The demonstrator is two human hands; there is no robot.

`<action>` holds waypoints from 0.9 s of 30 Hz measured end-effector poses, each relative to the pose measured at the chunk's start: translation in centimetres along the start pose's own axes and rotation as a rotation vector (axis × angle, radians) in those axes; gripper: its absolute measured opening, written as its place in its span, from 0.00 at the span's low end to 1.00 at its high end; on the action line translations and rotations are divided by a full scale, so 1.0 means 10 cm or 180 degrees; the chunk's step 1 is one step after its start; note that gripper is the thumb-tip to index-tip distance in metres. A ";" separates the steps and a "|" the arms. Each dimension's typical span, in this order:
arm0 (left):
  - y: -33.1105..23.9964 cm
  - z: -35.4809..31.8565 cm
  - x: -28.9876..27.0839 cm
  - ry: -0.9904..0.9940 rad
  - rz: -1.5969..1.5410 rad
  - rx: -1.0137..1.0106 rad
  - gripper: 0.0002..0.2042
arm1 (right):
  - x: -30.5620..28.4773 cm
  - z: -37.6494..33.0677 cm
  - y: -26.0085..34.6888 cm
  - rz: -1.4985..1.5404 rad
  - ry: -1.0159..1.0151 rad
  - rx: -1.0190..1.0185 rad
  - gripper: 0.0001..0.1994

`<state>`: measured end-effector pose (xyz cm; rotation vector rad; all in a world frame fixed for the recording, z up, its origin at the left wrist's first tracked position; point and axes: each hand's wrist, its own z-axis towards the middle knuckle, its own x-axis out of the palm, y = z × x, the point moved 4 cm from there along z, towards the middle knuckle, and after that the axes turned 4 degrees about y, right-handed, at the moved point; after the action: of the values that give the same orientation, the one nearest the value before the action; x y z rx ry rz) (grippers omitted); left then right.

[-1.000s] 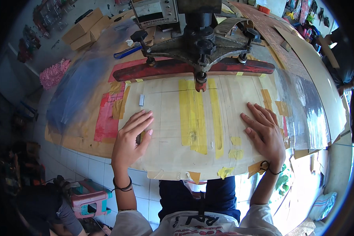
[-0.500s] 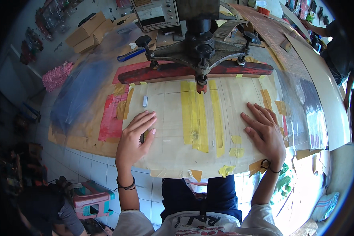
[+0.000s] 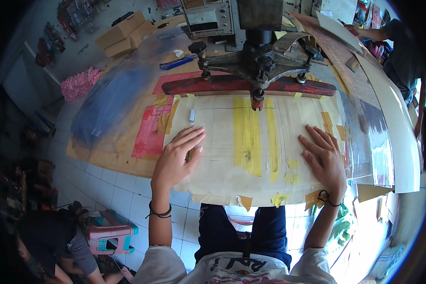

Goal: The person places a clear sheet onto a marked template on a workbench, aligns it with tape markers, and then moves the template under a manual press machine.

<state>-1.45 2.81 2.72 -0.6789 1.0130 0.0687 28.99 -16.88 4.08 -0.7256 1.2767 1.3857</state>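
Note:
Both my hands lie palm down on a cream-coloured board with pencil-like lines and patches of yellow and tan tape. My left hand rests near its left side, fingers stretched, beside a small dark strip partly covered by the thumb. Toward the right edge, my right hand is flat with its fingers slightly spread. Neither holds anything. Wide yellow tape runs down the board's middle. A small whitish block lies beyond my left fingertips. Across the far edge, a red bar hangs from a dark metal bracket of a press.
Bluish clear film and a blue cutter knife lie left on the table. Clear plastic sheets are at right. Cardboard boxes sit behind. One person stands far right; another is low at left by a stool.
The whole view has shifted, so the table and press appear farther right. Both hands stay flat on the board in about the same places. The far-right person's arm has moved along a pale sheet.

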 end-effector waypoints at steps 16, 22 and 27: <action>0.32 -0.09 -0.21 -0.0682 -0.2495 -0.0107 0.20 | -0.02 -0.06 0.01 0.0299 -0.0250 -0.0001 0.15; 0.19 -0.06 -0.13 -0.0428 -0.1143 -0.0322 0.12 | -0.06 -0.09 -0.02 0.0382 -0.0364 -0.0059 0.15; 0.18 -0.11 -0.10 -0.0434 -0.0938 -0.0213 0.10 | -0.05 -0.12 -0.04 0.0413 -0.0462 -0.0042 0.14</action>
<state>-3.49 3.86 2.29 -0.8668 0.7745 -0.1079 29.24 -18.20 4.16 -0.5481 1.2182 1.5243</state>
